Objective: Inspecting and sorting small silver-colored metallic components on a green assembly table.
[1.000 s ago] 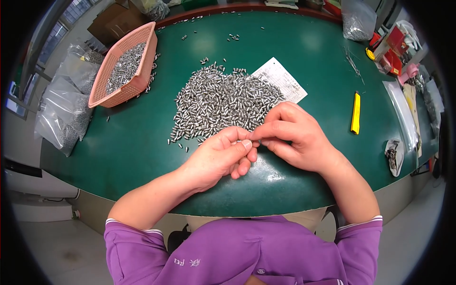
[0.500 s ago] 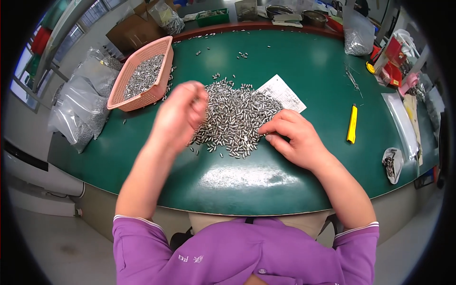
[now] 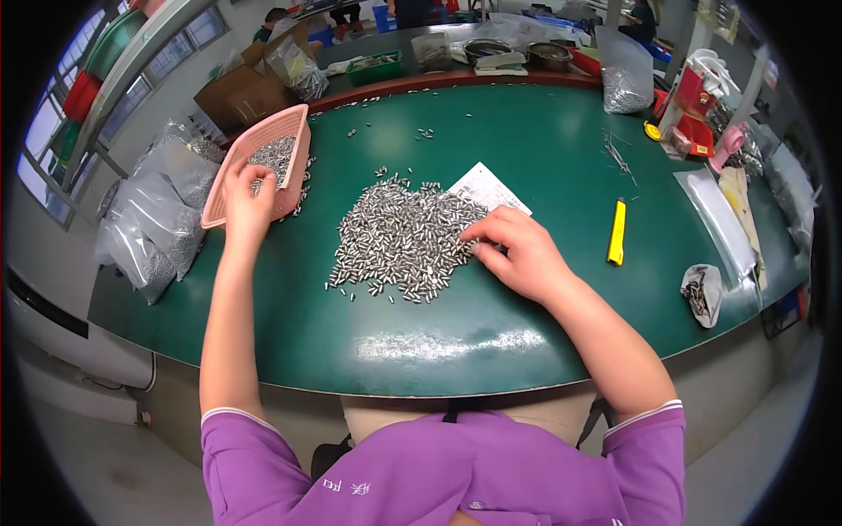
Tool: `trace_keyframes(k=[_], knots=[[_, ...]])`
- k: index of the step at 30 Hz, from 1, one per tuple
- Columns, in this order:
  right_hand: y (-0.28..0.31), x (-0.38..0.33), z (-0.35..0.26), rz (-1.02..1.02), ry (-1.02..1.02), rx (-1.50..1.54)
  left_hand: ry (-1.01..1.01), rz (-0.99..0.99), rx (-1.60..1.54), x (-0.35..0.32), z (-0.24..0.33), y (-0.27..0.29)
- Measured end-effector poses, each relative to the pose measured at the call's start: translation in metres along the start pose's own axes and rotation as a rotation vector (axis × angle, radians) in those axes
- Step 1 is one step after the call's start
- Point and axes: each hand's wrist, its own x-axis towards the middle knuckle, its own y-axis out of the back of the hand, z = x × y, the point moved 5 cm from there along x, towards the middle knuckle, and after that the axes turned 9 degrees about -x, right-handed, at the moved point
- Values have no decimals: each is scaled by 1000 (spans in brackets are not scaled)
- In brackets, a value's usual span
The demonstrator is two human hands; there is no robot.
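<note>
A broad heap of small silvery metal pins (image 3: 399, 237) lies on the green tabletop in front of me. My left hand (image 3: 248, 200) is over the near side of a pink plastic basket (image 3: 296, 158), fingers loosely bent and apart; nothing shows in them. More pins (image 3: 279, 156) fill part of the basket's inside. My right hand (image 3: 522, 254) rests at the heap's right edge, thumb and forefinger drawn together among the pins. Whatever lies between those fingertips is too small to make out. A printed white sheet (image 3: 491, 188) is partly under the heap's far right side.
Clear bags of small parts (image 3: 149, 232) stand left of the basket. To the right lie a yellow utility knife (image 3: 617, 232), thin wires (image 3: 619, 158) and a small white bag of dark pieces (image 3: 702, 296). A cardboard box (image 3: 246, 98) and a green tray (image 3: 375, 67) stand at the back.
My left hand has gone from the heap's left side to the basket, leftward and away from me. My right hand stays at the heap's right edge. The whole view has shifted slightly.
</note>
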Motion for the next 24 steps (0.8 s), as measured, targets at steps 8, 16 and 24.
trace_keyframes(k=[8,16,24], knots=[[80,13,16,91,-349,-370,-232,-428,-275,-120,180,-2],[111,-66,84,-141,-707,-803,-129,-648,-319,-176,205,-19],[120,-133,38,80,-732,-283,-108,-624,-287,-177,204,-19]])
